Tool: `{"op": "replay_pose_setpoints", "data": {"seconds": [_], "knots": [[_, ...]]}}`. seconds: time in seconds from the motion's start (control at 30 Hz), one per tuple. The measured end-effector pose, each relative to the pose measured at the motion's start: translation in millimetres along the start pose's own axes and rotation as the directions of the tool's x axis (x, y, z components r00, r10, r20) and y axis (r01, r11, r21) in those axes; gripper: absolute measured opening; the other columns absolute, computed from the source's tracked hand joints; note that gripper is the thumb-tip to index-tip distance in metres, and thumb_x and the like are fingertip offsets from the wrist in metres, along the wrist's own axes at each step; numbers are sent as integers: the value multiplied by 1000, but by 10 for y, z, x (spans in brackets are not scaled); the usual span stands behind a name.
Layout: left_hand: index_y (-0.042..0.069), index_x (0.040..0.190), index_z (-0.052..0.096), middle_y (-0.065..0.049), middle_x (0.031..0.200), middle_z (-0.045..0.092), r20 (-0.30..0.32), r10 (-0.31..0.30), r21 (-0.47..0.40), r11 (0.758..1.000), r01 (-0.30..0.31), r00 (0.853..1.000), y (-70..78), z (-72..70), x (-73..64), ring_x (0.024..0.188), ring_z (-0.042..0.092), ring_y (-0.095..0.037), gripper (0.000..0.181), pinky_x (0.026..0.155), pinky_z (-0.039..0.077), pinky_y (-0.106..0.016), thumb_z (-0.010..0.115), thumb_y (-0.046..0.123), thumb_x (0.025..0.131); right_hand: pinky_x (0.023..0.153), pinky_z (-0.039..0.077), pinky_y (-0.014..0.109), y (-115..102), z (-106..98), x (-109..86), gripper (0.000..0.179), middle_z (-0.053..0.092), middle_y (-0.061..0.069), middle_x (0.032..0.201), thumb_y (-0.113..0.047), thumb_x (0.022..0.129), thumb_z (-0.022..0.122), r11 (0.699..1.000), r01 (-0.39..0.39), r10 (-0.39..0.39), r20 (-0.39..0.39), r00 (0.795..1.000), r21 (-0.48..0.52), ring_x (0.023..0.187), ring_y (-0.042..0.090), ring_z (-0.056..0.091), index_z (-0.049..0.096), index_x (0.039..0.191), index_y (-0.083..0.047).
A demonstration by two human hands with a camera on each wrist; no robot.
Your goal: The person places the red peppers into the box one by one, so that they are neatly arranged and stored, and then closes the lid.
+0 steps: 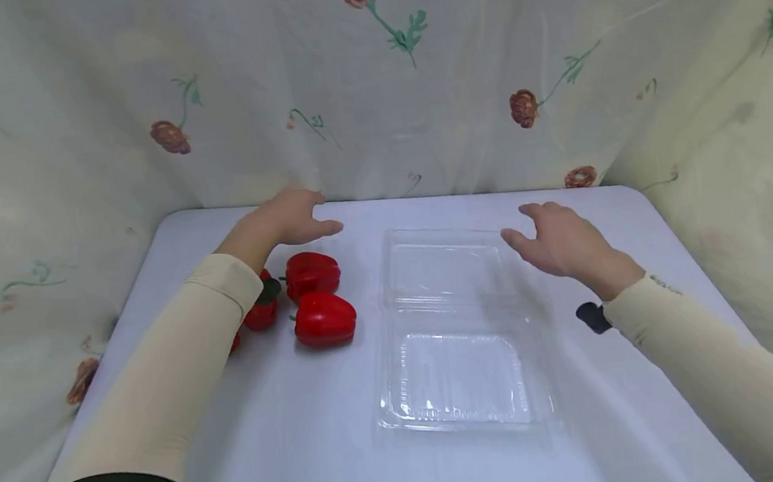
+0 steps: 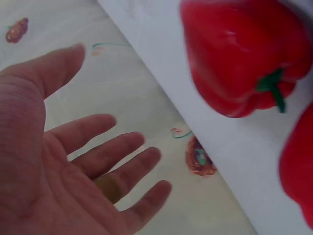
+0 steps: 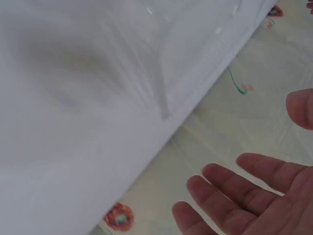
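My left hand (image 1: 294,218) hovers over the table's far left part, fingers extended and thumb spread, holding nothing. Just below it in the head view lie several red bell peppers, among them a rear one (image 1: 311,274) and a front one (image 1: 325,320); my sleeve partly hides the others. In the left wrist view a glossy pepper (image 2: 244,54) with a green stem sits beyond the fingers. A clear plastic clamshell box (image 1: 460,374) lies spread flat at mid-table, its lid half toward the back. My right hand (image 1: 559,240) is beside the box's far right corner, fingers loosely extended, with nothing in it.
The white table (image 1: 295,447) has rounded far corners. A pale curtain (image 1: 256,74) with printed flowers hangs right behind it and along both sides. A dark wrist camera (image 1: 593,317) sticks out at the right cuff.
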State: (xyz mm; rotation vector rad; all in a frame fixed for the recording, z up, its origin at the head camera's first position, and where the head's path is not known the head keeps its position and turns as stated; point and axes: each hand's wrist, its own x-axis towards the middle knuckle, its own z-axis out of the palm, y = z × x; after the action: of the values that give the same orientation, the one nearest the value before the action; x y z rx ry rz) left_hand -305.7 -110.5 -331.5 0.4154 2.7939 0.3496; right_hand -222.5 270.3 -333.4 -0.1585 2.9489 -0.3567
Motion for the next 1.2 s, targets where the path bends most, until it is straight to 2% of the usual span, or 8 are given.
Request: {"op": "replay_pose_setpoints", "data": {"seconds": [0.1, 0.27, 0.4, 0.6, 0.8, 1.0, 1.1, 1.2], "knots": [[11, 151, 39, -16, 147, 44, 94, -33, -20, 999, 35, 995, -97, 40, -43, 132, 42, -34, 79, 99, 45, -57, 69, 47, 87, 105, 34, 63, 74, 142, -164, 74, 44, 33, 142, -50, 100, 46, 999, -31, 30, 14, 999, 35, 131, 49, 41, 38, 145, 8], [10, 150, 39, -18, 146, 43, 217, -60, -62, 995, 75, 974, -239, 126, -74, 130, 42, -36, 84, 99, 44, -59, 75, 43, 83, 94, 46, 59, 171, 348, -476, 70, 56, 32, 129, -47, 100, 47, 991, -61, 60, 10, 998, 116, 117, 45, 55, 45, 139, 12], [8, 149, 39, -19, 145, 43, 239, -60, -64, 995, 77, 969, -311, 202, -75, 130, 41, -38, 87, 97, 46, -59, 79, 40, 79, 85, 52, 52, 258, 506, -670, 68, 62, 29, 119, -46, 100, 48, 979, -78, 78, 8, 997, 187, 106, 41, 61, 50, 134, 13], [7, 148, 40, -19, 142, 45, 274, -56, -94, 992, 85, 960, -331, 289, -67, 128, 42, -37, 89, 91, 51, -53, 82, 39, 76, 83, 53, 48, 353, 725, -838, 66, 66, 25, 114, -48, 99, 50, 964, -110, 110, 13, 994, 243, 102, 35, 63, 56, 131, 9], [6, 142, 46, -16, 133, 51, 277, -27, -109, 992, 59, 961, -331, 344, -40, 120, 47, -33, 85, 86, 53, -46, 84, 40, 73, 73, 51, 37, 407, 842, -924, 58, 71, 10, 95, -44, 98, 56, 948, -100, 112, -21, 994, 304, 86, 22, 63, 61, 129, 5], [5, 139, 46, -17, 128, 52, 279, -28, -127, 990, 65, 960, -309, 373, -62, 115, 50, -34, 87, 82, 56, -43, 87, 37, 69, 66, 47, 32, 444, 919, -961, 45, 69, 1, 75, -33, 98, 57, 917, -82, 93, -9, 996, 390, 72, 14, 61, 65, 124, 3], [5, 139, 46, -17, 128, 53, 241, -22, -134, 989, 56, 970, -308, 376, -70, 115, 51, -34, 88, 80, 56, -43, 88, 37, 69, 66, 47, 32, 441, 938, -963, 41, 68, 0, 75, -31, 99, 58, 906, -77, 90, -11, 996, 417, 71, 14, 61, 66, 122, 2], [6, 140, 46, -16, 127, 54, 159, 0, -147, 989, 23, 987, -273, 380, -47, 114, 51, -33, 87, 80, 56, -44, 88, 35, 69, 64, 47, 32, 450, 948, -985, 39, 67, 1, 75, -29, 99, 59, 896, -83, 97, -8, 995, 437, 71, 15, 61, 67, 121, 2]]}}
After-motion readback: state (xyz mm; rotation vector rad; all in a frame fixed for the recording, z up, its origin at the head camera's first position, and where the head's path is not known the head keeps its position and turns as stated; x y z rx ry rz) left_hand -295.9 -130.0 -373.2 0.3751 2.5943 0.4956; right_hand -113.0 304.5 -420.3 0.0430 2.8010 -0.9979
